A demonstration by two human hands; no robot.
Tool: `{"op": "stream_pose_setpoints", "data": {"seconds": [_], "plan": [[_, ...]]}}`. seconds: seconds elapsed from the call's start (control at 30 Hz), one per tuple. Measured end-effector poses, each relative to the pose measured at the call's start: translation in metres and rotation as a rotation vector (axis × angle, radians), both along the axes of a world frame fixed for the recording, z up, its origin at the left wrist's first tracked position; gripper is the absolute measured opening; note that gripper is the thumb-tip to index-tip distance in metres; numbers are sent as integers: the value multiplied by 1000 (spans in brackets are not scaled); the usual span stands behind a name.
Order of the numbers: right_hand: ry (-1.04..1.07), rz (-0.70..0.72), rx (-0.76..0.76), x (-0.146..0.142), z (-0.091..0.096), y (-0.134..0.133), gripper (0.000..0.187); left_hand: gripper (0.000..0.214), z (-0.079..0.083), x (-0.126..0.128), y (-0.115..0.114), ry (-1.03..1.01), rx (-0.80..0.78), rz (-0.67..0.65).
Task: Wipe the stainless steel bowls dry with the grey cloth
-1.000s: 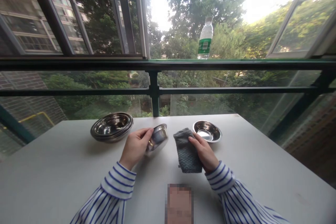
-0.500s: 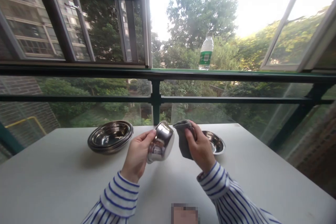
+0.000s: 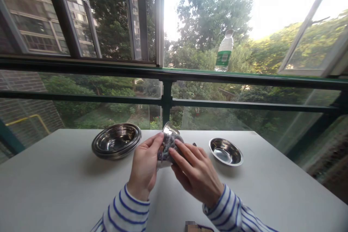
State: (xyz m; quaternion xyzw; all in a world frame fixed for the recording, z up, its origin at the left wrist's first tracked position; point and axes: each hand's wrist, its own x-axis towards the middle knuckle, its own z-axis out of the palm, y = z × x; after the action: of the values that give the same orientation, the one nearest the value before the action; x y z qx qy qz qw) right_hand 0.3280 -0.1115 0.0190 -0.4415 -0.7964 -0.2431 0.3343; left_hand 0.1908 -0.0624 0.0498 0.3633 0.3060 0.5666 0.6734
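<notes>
My left hand [image 3: 144, 165] grips a small stainless steel bowl [image 3: 170, 129], which is tilted on its side and mostly hidden by my fingers. A grey textured cloth [image 3: 172, 147] lies bunched against the bowl's outer surface. My right hand [image 3: 195, 174] presses that cloth onto the steel with its fingers spread. Both hands are close together above the middle of the white table [image 3: 54, 177]. To the left of my hands sits a stack of steel bowls [image 3: 116, 140], and to the right a single steel bowl [image 3: 225, 151] rests upright.
A pixelated patch [image 3: 195, 227] sits at the table's near edge. Beyond the far edge stands a dark metal railing [image 3: 167, 101] with glass panels. A water bottle [image 3: 224, 52] stands on its top rail, below open windows.
My right hand has moved left and brought the cloth onto the bowl, and the hands now nearly touch. The bowl has turned in my left hand. The single bowl is no longer hidden.
</notes>
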Motion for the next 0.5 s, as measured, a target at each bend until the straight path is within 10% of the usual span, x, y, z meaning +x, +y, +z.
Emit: {"op": "stream_pose_setpoints", "data": {"seconds": [0.5], "plan": [[-130, 34, 59, -3, 1, -5, 31, 15, 1, 3, -7, -11, -24, -35]]}}
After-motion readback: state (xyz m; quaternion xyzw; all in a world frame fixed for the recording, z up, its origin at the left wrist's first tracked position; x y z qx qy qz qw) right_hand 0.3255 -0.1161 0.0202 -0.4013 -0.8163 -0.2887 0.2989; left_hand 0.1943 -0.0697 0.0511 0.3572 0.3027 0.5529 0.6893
